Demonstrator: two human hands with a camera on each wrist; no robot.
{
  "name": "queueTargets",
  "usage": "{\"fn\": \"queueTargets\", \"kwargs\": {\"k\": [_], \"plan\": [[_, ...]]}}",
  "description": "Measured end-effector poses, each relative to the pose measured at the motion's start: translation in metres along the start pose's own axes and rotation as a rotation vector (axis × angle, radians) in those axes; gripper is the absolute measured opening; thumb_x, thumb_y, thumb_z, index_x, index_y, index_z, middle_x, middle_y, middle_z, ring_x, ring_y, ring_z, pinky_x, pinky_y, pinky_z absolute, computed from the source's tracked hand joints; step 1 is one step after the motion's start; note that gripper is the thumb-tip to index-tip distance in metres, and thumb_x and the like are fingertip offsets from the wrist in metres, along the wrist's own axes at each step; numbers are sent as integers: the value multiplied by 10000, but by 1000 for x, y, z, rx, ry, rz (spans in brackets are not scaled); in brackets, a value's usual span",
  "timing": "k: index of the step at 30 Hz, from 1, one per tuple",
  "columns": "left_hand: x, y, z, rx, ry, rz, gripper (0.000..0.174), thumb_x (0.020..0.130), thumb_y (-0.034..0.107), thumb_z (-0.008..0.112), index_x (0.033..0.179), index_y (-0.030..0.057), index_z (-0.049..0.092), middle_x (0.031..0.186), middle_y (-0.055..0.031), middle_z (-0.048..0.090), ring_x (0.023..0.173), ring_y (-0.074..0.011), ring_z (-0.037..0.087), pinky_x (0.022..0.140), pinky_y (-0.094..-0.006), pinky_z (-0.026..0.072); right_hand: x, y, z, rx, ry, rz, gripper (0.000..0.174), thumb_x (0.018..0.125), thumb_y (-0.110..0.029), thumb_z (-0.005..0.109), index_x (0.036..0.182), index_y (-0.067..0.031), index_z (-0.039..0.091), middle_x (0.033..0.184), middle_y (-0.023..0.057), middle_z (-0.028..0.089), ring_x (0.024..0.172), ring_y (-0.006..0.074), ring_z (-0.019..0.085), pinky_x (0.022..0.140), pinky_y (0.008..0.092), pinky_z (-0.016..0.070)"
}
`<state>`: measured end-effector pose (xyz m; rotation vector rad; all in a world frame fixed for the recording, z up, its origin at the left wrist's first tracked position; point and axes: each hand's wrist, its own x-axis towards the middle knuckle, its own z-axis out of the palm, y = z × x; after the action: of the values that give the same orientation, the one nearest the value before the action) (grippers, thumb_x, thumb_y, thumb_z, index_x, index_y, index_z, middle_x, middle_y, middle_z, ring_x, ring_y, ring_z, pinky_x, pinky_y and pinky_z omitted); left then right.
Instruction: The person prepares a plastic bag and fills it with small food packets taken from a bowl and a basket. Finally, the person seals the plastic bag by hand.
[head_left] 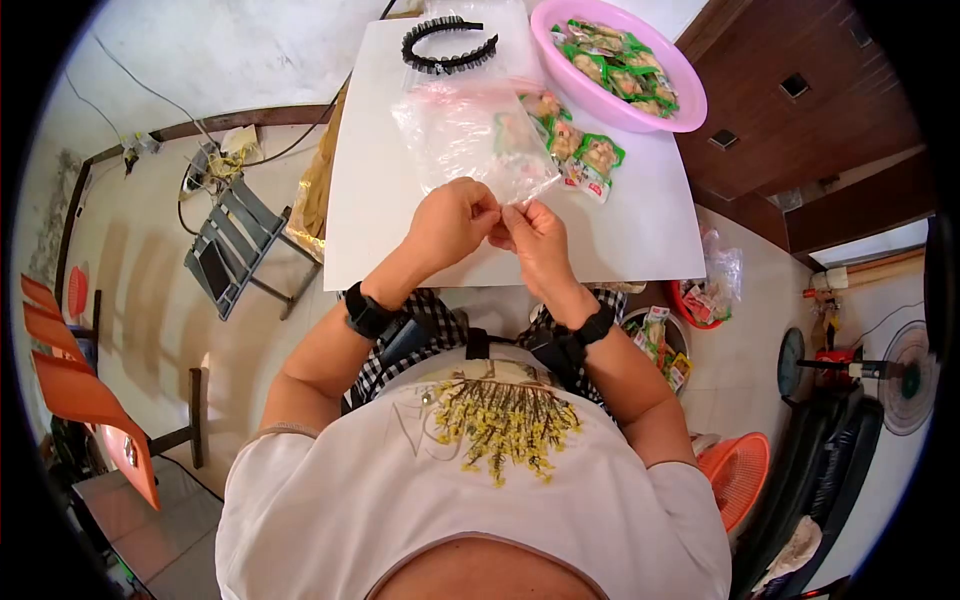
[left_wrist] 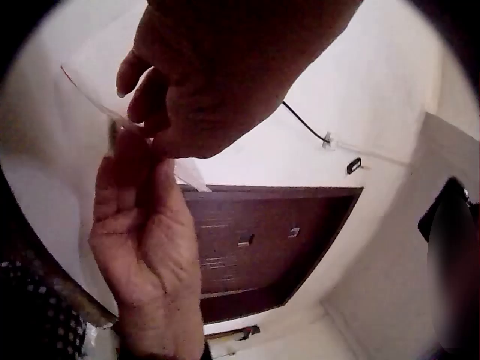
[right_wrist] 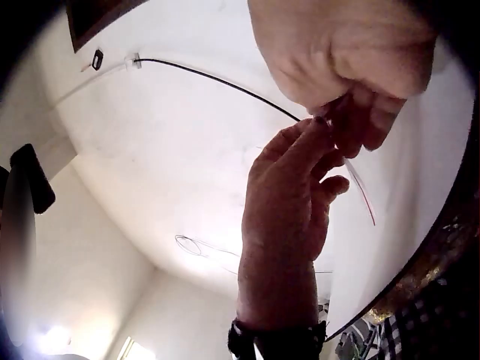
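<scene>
A clear plastic bag (head_left: pixel 450 135) with a pinkish-red strip along its far edge lies on the white table (head_left: pixel 365 200). Both hands meet at its near edge, fingertips close together. My left hand (head_left: pixel 452 228) pinches the edge from the left, fingers bent. From the right, thumb and fingers of my right hand (head_left: pixel 541 248) pinch it as well. In the left wrist view a thin red-tipped edge of the bag (left_wrist: pixel 84 91) sticks out past the fingers. Just beyond the right hand lie several green-edged snack packets (head_left: pixel 600 155), some partly under the bag.
A pink basin (head_left: pixel 690 105) full of similar packets stands at the table's far right. A black frilled headband (head_left: pixel 450 68) lies at the back on clear plastic. Beside the table are a folding stool (head_left: pixel 235 235) on the left and a red basin (head_left: pixel 690 308) of packets on the right.
</scene>
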<state>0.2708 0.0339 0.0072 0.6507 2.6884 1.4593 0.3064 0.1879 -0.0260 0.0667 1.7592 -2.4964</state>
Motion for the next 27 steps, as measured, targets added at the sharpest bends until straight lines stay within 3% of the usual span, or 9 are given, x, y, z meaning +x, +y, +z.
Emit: {"fn": "queueTargets", "kwargs": {"k": [4, 7, 10, 16, 22, 27], "plan": [[0, 3, 0, 10, 61, 59, 119, 756, 102, 693, 784, -1, 640, 790, -113, 627, 704, -230, 621, 630, -325, 493, -3, -6, 4, -20, 20, -10, 151, 961, -154, 546, 895, -18, 552, 873, 64, 656, 732, 115, 633, 683, 254, 528], [-3, 5, 2, 22, 67, 83, 123, 771, 154, 661, 780, 31, 666, 807, -116, 631, 744, -277, 638, 660, -365, 503, -1, -3, 1, -87, 16, -56, 164, 959, -154, 549, 890, -5, 547, 868, 74, 655, 743, 122, 644, 671, 256, 535], [-2, 3, -1, 46, 7, 69, 117, 781, 132, 661, 820, 23, 682, 804, -118, 657, 721, -254, 661, 649, -337, 513, -1, -3, 1, -186, 27, -85, 172, 958, -147, 550, 887, 9, 543, 849, 79, 655, 741, 126, 651, 658, 256, 542], [4, -13, -1, -471, -120, -114, 126, 820, 93, 632, 848, -22, 675, 724, -112, 689, 668, -132, 657, 630, -257, 513, 0, -9, 1, -197, 8, -139, 173, 955, -135, 555, 872, 16, 551, 822, 83, 659, 713, 133, 662, 652, 259, 554], [3, 3, -9, -312, -137, -157, 104, 845, 58, 640, 852, -45, 654, 769, -68, 689, 733, -106, 649, 679, -245, 520, 0, -12, -2, -241, -21, -152, 200, 966, -158, 539, 876, 18, 567, 822, 86, 663, 710, 143, 668, 656, 265, 561], [1, -2, -7, -398, -158, -131, 109, 849, 71, 639, 869, -32, 667, 777, -61, 688, 739, -99, 644, 680, -239, 517, 1, -10, -6, -222, -34, -153, 262, 991, -213, 496, 919, 24, 580, 835, 89, 662, 717, 149, 668, 662, 264, 560]]}}
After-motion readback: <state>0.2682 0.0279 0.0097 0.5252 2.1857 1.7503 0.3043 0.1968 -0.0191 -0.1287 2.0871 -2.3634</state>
